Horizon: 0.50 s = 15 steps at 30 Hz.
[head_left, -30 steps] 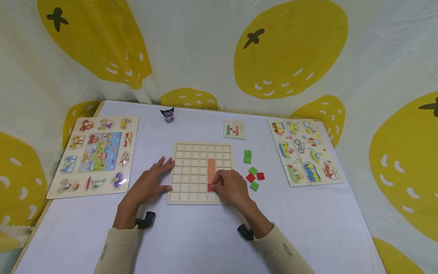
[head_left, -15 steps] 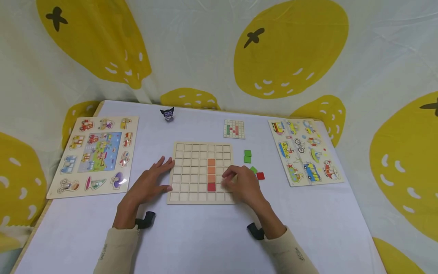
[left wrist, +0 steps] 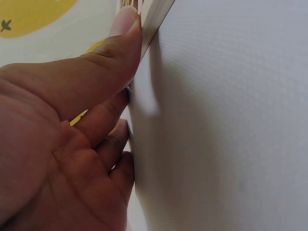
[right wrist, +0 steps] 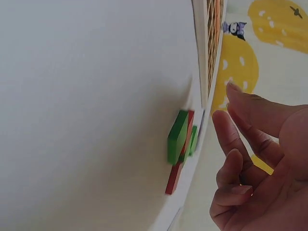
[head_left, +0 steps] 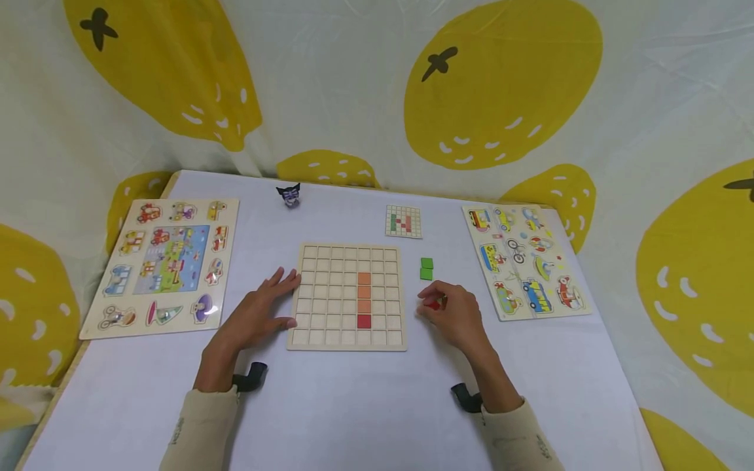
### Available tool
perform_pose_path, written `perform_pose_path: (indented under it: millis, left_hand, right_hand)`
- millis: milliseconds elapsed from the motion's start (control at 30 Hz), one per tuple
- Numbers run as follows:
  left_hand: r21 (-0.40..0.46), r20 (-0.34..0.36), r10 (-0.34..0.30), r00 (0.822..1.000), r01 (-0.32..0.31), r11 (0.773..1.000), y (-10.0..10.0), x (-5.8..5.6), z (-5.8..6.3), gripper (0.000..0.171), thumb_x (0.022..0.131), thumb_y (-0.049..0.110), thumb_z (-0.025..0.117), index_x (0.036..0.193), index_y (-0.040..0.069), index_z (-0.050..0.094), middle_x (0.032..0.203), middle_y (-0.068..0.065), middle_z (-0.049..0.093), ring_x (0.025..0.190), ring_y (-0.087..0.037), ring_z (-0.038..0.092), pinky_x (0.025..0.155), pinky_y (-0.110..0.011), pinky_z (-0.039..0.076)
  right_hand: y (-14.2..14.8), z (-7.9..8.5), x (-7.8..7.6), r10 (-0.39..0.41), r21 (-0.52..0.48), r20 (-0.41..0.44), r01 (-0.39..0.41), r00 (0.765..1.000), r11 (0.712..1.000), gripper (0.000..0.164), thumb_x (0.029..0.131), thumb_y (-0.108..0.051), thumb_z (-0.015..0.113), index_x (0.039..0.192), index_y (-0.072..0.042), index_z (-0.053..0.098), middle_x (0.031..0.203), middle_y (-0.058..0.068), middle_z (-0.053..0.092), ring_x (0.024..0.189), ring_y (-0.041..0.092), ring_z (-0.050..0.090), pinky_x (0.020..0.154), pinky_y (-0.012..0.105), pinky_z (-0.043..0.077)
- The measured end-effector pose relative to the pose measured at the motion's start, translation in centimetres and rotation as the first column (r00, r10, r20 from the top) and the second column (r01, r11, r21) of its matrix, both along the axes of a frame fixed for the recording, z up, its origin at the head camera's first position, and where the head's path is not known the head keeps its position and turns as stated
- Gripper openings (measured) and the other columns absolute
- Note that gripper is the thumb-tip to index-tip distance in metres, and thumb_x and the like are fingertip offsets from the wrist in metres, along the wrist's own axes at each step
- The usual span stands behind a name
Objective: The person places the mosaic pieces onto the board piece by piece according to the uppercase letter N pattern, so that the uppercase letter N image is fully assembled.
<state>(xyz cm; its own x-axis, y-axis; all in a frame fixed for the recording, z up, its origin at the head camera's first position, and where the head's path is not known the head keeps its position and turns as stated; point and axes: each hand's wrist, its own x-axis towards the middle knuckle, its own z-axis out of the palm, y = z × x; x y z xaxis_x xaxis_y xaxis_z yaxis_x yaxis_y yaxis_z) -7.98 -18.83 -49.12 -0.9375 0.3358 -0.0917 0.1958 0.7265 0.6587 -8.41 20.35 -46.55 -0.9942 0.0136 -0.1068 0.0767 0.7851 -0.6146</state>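
Plainly, the pale gridded board (head_left: 334, 293) bears orange tiles (head_left: 364, 292).

Square pale-wood grid board (head_left: 347, 348), flat; one column: three square orange tiles (head_left: 364, 292) above one red tile (head_left: 364, 321). Loose to its right: green square tiles (head_left: 427, 263), red square pieces (right wrist: 174, 179), some apparently overlapping.

I see what looks like a tabletop play corner — picture puzzles (head_left: 161, 268) on a white-covered table (head_left: 330, 412); fruit-print cloth (head_left: 347, 78) behind. Home or classroom, I can't tell.
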Motion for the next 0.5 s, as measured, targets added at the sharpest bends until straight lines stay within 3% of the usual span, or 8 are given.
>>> perform_pose_path:
  millis: [233,500]
  left_hand:
    - [0.004,0.007,0.007,1.000,-0.007,1.000,0.0,-0.1,-0.2,0.094,0.083,0.016,0.090,0.163,0.011,0.043,0.173,-0.015,0.034,0.161,-0.048,0.025,0.122,-0.075,0.027]
    - [0.005,0.011,0.009,1.000,-0.009,1.000,0.1,-0.1,-0.1,0.094,0.083,0.015,0.090,0.163,0.011,0.042,0.173,-0.015,0.034,0.161,-0.049,0.026,0.123,-0.074,0.027]
  right_hand:
    - [1.6,-0.3,-0.1,-0.062,0.060,0.043,0.060,0.997,0.996,0.023,0.088,-0.017,0.088,0.108,-0.016,0.078,0.109,0.008,0.075,0.105,0.030,0.060,0.084,0.040,0.049]
    - [1.4,-0.9,-0.3,-0.069,0.117,0.049,0.063,0.996,0.991,0.024,0.088,-0.018,0.088,0.109,-0.014,0.077,0.105,0.009,0.073,0.101,0.029,0.060,0.083,0.041,0.051]
